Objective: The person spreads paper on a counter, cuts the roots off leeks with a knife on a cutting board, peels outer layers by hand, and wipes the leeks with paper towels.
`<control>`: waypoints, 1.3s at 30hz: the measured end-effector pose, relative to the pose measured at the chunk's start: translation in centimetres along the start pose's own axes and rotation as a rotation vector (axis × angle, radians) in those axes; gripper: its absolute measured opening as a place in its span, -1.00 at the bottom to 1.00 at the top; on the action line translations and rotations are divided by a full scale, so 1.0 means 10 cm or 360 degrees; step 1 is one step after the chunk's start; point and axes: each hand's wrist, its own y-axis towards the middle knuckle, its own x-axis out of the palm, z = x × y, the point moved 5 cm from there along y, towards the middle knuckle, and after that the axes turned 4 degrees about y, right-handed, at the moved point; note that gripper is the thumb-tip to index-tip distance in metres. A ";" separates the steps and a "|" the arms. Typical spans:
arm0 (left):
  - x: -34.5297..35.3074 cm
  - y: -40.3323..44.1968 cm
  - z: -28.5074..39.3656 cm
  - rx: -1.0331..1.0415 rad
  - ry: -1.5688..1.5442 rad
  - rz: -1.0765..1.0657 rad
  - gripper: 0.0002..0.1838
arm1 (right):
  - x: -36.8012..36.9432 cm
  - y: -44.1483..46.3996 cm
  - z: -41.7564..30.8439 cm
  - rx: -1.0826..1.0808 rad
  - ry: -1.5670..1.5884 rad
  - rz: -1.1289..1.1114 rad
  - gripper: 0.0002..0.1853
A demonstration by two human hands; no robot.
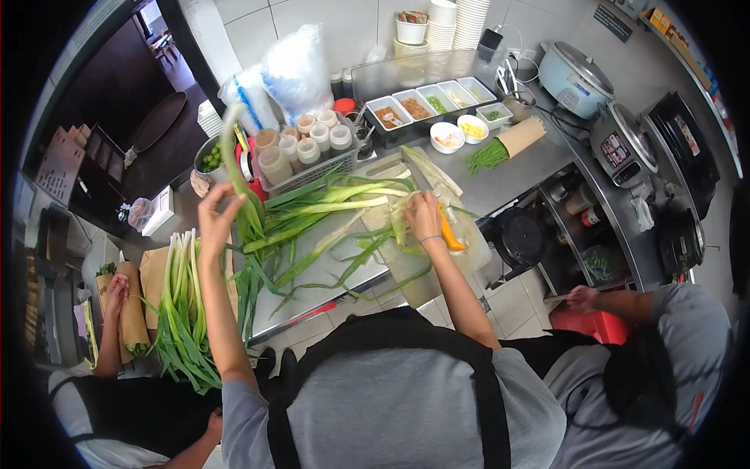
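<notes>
My left hand (219,215) pinches a leek (230,148), its pale end raised and its green leaves hanging down. More green leeks (305,215) lie across the steel counter under and beside it. My right hand (423,215) is closed low over the cutting board (469,254), among pale leek trimmings (398,219). A knife blade (414,168) shows just beyond its fingers, and an orange handle (451,232) shows at its right side. The fingers hide the part between, so whether they grip the knife or the trimmings is unclear.
A basket of squeeze bottles (312,168) stands behind the leeks. Topping trays (414,109), small bowls (447,138) and paper-wrapped chives (508,144) are farther back. A leek bunch (183,297) lies left. Co-workers stand close at left (117,414) and right (625,367).
</notes>
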 end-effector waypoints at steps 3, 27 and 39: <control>-0.19 0.05 0.12 -0.0048 -0.0198 0.0099 -0.80 | 0.07 0.00 0.14 -0.0062 -0.0240 -0.0003 -0.74; -2.45 -0.68 1.82 0.0484 -0.0279 0.0926 -0.59 | 0.72 0.48 -0.83 -0.0853 -0.0157 -0.0457 -0.78; -2.74 -1.03 -0.28 -0.0203 0.1691 0.0603 -0.71 | 0.20 0.48 -0.84 -0.0729 0.0039 -0.0247 -0.76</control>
